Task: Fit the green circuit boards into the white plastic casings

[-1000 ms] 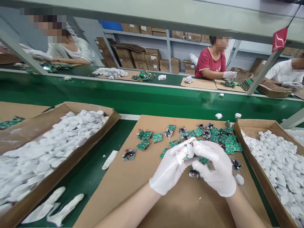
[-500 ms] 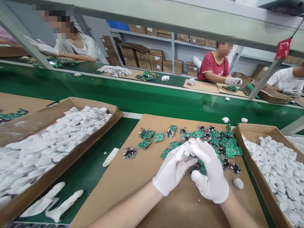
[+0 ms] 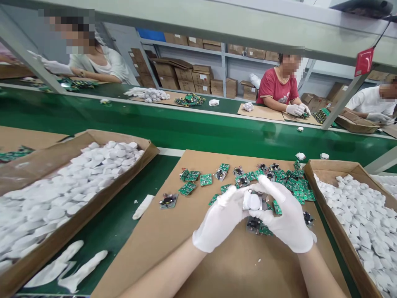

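Observation:
Between my gloved hands is a small circuit board with a white lump (image 3: 252,201) on it, the smooth side of the lump facing me. My left hand (image 3: 218,217) grips the left side, fingertips along the upper edge. From the right, my right hand (image 3: 287,215) holds it with the thumb at the lower edge and fingers above. My gloves hide much of the board. Just beyond and beneath lie loose green circuit boards (image 3: 285,178), some with their black components up, on a cardboard sheet (image 3: 167,244).
A cardboard tray (image 3: 145,155) of white lumps stands at left, another tray (image 3: 328,231) at right. White gloves (image 3: 82,271) lie near the left tray. Beyond runs a green conveyor belt (image 3: 198,132) bearing small white-topped pieces (image 3: 300,156). Co-workers sit across it under a metal beam (image 3: 198,27).
My right thumb has closed in and the white lump now faces me. My right hand has come over the loose lump on the cardboard. Pieces on the belt have shifted slightly right.

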Available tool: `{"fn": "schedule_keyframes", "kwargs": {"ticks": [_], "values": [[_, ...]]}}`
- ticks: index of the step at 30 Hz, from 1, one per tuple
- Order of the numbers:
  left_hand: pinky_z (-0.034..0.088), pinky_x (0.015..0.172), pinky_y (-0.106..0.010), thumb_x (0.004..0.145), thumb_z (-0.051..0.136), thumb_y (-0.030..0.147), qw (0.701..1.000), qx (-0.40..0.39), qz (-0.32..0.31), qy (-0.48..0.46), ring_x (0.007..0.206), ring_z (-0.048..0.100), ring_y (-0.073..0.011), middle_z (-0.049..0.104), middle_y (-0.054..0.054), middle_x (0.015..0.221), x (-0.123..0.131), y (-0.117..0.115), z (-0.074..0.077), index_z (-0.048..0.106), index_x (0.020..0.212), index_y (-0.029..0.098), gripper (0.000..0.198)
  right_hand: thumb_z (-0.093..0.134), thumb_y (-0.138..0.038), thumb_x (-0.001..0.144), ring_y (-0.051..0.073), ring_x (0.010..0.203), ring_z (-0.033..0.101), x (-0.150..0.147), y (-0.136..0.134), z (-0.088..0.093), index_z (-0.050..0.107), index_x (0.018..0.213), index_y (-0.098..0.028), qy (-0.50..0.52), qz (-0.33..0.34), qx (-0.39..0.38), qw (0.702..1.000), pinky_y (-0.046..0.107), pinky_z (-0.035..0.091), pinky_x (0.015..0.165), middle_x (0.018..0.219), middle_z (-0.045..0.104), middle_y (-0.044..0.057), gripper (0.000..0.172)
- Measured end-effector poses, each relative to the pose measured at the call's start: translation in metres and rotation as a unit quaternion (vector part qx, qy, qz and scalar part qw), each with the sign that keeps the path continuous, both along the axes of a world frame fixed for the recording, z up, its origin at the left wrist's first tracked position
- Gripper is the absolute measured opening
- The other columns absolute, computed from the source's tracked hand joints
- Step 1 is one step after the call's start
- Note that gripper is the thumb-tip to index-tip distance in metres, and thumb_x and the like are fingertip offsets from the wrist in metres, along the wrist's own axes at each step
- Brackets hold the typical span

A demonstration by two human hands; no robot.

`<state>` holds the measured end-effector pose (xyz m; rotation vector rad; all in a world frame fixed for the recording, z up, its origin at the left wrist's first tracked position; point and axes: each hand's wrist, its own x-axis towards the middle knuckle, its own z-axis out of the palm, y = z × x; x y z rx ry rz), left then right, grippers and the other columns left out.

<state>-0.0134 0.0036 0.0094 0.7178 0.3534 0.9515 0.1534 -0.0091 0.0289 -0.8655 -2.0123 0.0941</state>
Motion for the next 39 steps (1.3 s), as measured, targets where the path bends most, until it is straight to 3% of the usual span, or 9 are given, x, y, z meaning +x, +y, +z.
{"fn": "schedule_keyframes", "kwargs": {"ticks": [6, 9, 13, 16, 21, 26, 30, 34, 39], "values": [[0.037, 0.058, -0.029, 0.071, 0.070, 0.036, 0.967, 0.069, 0.062, 0.237, 0.059, 0.046, -0.0139, 0.051, 0.002, 0.057, -0.004, 0.002, 0.005, 0.064, 0.071, 0.017, 0.019, 0.052, -0.023, 0.095, 0.020, 0.069, 0.063, -0.002, -0.001, 0.008, 0.018, 0.154, -0.032, -0.065, 0.039, 0.013, 0.997, 0.030, 0.049, 0.062, 0.082, 0.071, 0.001, 0.069], [0.032, 0.054, -0.028, 0.072, 0.066, 0.033, 0.958, 0.083, 0.058, 0.268, 0.054, 0.041, -0.0112, 0.045, 0.004, 0.053, -0.003, 0.002, 0.006, 0.059, 0.066, 0.018, 0.018, 0.051, -0.026, 0.096, 0.017, 0.053, 0.053, -0.003, 0.002, 0.005, 0.019, 0.154, -0.028, -0.087, 0.054, 0.010, 0.995, 0.027, 0.042, 0.053, 0.064, 0.064, -0.003, 0.066], [0.028, 0.052, -0.028, 0.071, 0.065, 0.031, 0.947, 0.095, 0.085, 0.296, 0.052, 0.039, -0.0102, 0.043, 0.005, 0.051, 0.001, 0.000, 0.005, 0.047, 0.055, 0.019, 0.027, 0.053, -0.022, 0.095, 0.015, 0.049, 0.049, -0.003, 0.008, -0.002, 0.017, 0.154, -0.026, -0.086, 0.120, -0.015, 0.989, 0.025, 0.039, 0.052, 0.058, 0.060, -0.006, 0.069], [0.029, 0.053, -0.028, 0.072, 0.067, 0.035, 0.945, 0.093, 0.091, 0.300, 0.053, 0.039, -0.0107, 0.043, 0.004, 0.051, 0.003, -0.002, 0.007, 0.044, 0.055, 0.020, 0.033, 0.053, -0.022, 0.095, 0.015, 0.050, 0.050, -0.002, 0.008, -0.004, 0.018, 0.153, -0.028, -0.067, 0.128, -0.010, 0.990, 0.025, 0.041, 0.054, 0.060, 0.061, -0.006, 0.068], [0.032, 0.056, -0.028, 0.072, 0.067, 0.057, 0.953, 0.099, 0.058, 0.281, 0.059, 0.039, -0.0117, 0.045, 0.003, 0.060, 0.001, -0.003, 0.018, 0.050, 0.063, 0.019, 0.043, 0.054, -0.026, 0.095, 0.017, 0.062, 0.055, 0.003, 0.002, -0.005, 0.028, 0.150, -0.031, -0.030, 0.029, 0.023, 0.999, 0.028, 0.044, 0.059, 0.071, 0.062, -0.002, 0.062], [0.029, 0.055, -0.026, 0.066, 0.076, 0.055, 0.947, 0.115, 0.025, 0.298, 0.056, 0.036, -0.0096, 0.041, 0.006, 0.055, -0.001, -0.002, 0.016, 0.045, 0.059, 0.019, 0.048, 0.055, -0.033, 0.095, 0.017, 0.058, 0.049, 0.002, 0.000, -0.006, 0.036, 0.147, -0.029, -0.048, 0.013, 0.040, 0.998, 0.028, 0.042, 0.055, 0.066, 0.058, -0.002, 0.055], [0.029, 0.054, -0.025, 0.063, 0.080, 0.052, 0.950, 0.120, 0.032, 0.286, 0.055, 0.038, -0.0091, 0.045, 0.005, 0.058, -0.005, -0.001, 0.008, 0.051, 0.065, 0.017, 0.046, 0.054, -0.029, 0.095, 0.017, 0.058, 0.053, -0.003, 0.004, -0.002, 0.042, 0.144, -0.032, -0.005, 0.036, 0.032, 0.999, 0.028, 0.044, 0.055, 0.067, 0.060, -0.002, 0.050], [0.032, 0.054, -0.027, 0.076, 0.060, 0.067, 0.958, 0.131, 0.014, 0.253, 0.052, 0.042, -0.0107, 0.050, 0.003, 0.058, -0.011, -0.001, 0.011, 0.060, 0.074, 0.016, 0.051, 0.061, -0.028, 0.093, 0.014, 0.061, 0.061, -0.003, 0.006, 0.003, 0.041, 0.143, -0.039, 0.059, 0.125, 0.002, 0.990, 0.028, 0.050, 0.059, 0.073, 0.066, -0.004, 0.055], [0.029, 0.053, -0.026, 0.087, 0.057, 0.052, 0.960, 0.107, 0.011, 0.259, 0.052, 0.040, -0.0092, 0.049, 0.002, 0.059, -0.009, -0.005, 0.021, 0.057, 0.065, 0.015, 0.043, 0.074, -0.045, 0.080, 0.020, 0.084, 0.067, 0.003, 0.001, -0.001, 0.059, 0.130, -0.030, 0.074, 0.086, -0.062, 0.992, 0.034, 0.055, 0.071, 0.097, 0.071, 0.005, 0.055]]}}
